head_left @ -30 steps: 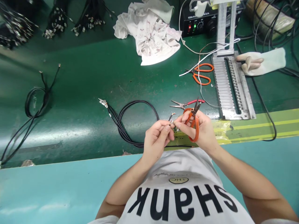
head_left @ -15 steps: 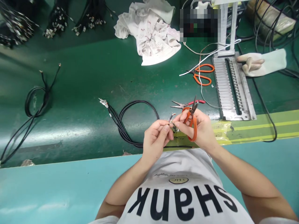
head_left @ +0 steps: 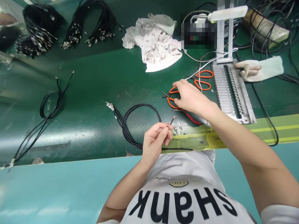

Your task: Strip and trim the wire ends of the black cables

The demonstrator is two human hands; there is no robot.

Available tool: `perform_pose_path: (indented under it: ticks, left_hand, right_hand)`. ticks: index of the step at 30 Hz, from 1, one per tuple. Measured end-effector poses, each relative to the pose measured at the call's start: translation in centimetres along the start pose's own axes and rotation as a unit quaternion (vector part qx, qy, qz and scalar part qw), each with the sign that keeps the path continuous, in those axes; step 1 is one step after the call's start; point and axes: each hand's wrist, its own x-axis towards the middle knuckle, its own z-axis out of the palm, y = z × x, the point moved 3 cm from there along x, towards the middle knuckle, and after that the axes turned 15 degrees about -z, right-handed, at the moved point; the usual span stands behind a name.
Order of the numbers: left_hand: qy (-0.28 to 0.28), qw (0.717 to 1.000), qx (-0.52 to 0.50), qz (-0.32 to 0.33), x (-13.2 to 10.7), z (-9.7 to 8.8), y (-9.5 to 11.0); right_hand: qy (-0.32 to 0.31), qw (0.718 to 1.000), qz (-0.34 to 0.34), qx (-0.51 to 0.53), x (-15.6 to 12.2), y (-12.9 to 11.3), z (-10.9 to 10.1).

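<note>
My left hand [head_left: 156, 137] is closed in a pinch on a black cable [head_left: 172, 120], whose stripped end shows thin bare wires pointing up and right. Orange-handled scissors [head_left: 171, 97] are at the tabletop, blades toward the left. My right hand [head_left: 190, 95] reaches over them, thumb and fingers at the handle loops, partly covering these. Just below that hand are red-handled pliers [head_left: 191, 118], their jaws partly hidden. The cable's black coil [head_left: 140, 105] lies left of my left hand, with metal connectors [head_left: 109, 105] at its far end.
Another pair of orange scissors [head_left: 203, 81] lies behind my right hand, beside a slotted metal fixture [head_left: 227, 93] and a white glove [head_left: 259, 69]. A crumpled white cloth [head_left: 158, 46] is at the back. A black cable loop [head_left: 50, 105] and several cable bundles [head_left: 37, 34] are left.
My right hand has left the cable end and moved up and forward with the scissors, to the tabletop. The red-handled pliers have turned. My left hand still pinches the cable.
</note>
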Motion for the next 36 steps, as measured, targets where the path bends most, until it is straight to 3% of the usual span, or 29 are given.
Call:
perform_pose_path:
  ticks: [2, 4, 7, 10, 15, 36]
  left_hand:
    - [0.015, 1.0, 0.008, 0.007, 0.1, -0.1, 0.3]
    - [0.03, 0.999, 0.02, 0.009, 0.2, -0.1, 0.7]
    - [0.037, 0.999, 0.03, -0.001, 0.6, 0.0, 1.0]
    - [0.047, 0.998, 0.031, -0.014, 0.9, 0.2, 1.1]
    - [0.054, 0.998, 0.039, -0.018, 0.7, 0.5, 1.1]
    - [0.019, 1.0, 0.002, -0.008, 1.0, 0.1, 0.3]
  right_hand:
    - [0.052, 0.998, -0.024, 0.034, -1.3, -1.6, -1.0]
    - [0.088, 0.984, -0.018, 0.155, -3.2, -2.9, -1.6]
    - [0.066, 0.933, 0.03, 0.352, -6.0, -4.2, -0.8]
    - [0.074, 0.898, 0.062, 0.429, -7.6, -4.8, 0.2]
    - [0.125, 0.887, 0.073, 0.438, -7.8, -5.2, 1.0]
    - [0.13, 0.904, 0.079, 0.399, -9.0, -4.8, 2.5]
